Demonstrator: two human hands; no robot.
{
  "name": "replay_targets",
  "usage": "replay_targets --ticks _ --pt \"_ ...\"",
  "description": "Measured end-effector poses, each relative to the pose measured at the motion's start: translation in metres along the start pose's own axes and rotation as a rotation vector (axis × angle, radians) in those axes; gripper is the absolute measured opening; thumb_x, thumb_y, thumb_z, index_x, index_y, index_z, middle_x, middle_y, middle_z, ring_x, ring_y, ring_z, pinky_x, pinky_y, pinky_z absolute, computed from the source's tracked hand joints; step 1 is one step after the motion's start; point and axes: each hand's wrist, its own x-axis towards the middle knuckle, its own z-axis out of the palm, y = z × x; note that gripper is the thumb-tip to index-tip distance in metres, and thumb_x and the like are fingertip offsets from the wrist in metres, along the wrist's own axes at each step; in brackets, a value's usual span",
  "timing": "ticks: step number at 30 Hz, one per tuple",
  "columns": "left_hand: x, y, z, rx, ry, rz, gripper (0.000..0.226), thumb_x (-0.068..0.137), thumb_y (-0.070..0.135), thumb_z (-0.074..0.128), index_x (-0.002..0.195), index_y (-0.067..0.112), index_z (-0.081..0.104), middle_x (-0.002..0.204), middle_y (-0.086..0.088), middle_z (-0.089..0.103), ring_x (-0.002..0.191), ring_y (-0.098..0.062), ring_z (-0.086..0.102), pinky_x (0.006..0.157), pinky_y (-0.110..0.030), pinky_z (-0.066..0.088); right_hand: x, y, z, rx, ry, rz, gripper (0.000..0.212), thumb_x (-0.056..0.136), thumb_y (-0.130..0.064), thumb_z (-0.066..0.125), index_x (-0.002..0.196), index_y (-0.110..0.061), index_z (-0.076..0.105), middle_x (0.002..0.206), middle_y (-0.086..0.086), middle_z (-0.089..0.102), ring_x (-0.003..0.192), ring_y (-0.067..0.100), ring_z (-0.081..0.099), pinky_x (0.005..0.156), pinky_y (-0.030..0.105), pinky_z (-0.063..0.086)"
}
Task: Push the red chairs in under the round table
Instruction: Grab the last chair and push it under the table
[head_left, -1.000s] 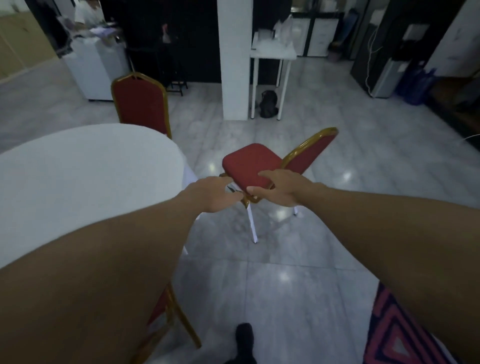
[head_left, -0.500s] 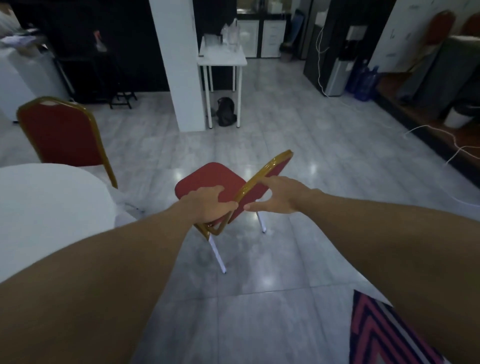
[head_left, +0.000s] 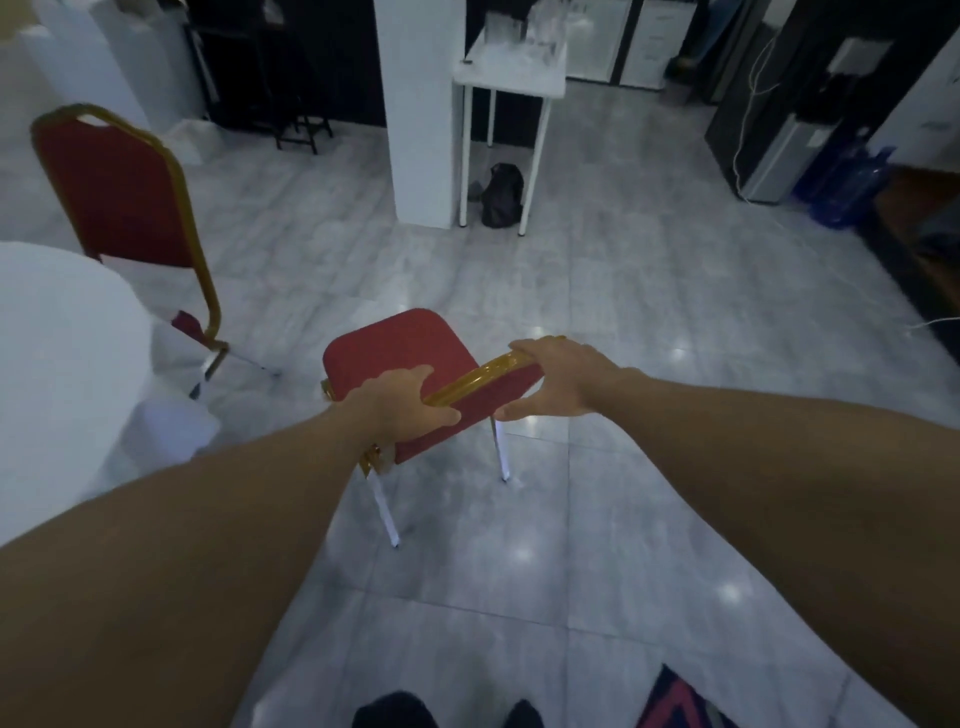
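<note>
head view: left hand (head_left: 402, 402) and right hand (head_left: 558, 382) both clamped on chair (head_left: 400, 345) backrest rim, chair on open floor well apart from table (head_left: 57, 332); uneven push could twist it into second chair (head_left: 119, 192).

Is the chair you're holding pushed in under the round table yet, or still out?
Still out. The held chair stands on open floor, apart from the round table, with both hands, left and right, on its backrest.
</note>
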Motion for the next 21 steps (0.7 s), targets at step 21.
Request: replay_targets --ticks 21 --pt "0.116 0.004 0.047 -0.252 -0.172 -0.100 0.048 0.083 0.024 0.061 0.131 0.029 0.063 0.103 0.001 0.069 0.096 -0.025 0.068 0.087 -0.038 0.055 0.171 0.064 0.029 -0.136 -0.252 -0.386 0.051 0.089 -0.041 0.074 0.139 -0.039 0.065 0.121 -0.009 0.072 0.112 0.021 0.068 0.094 0.043 0.053"
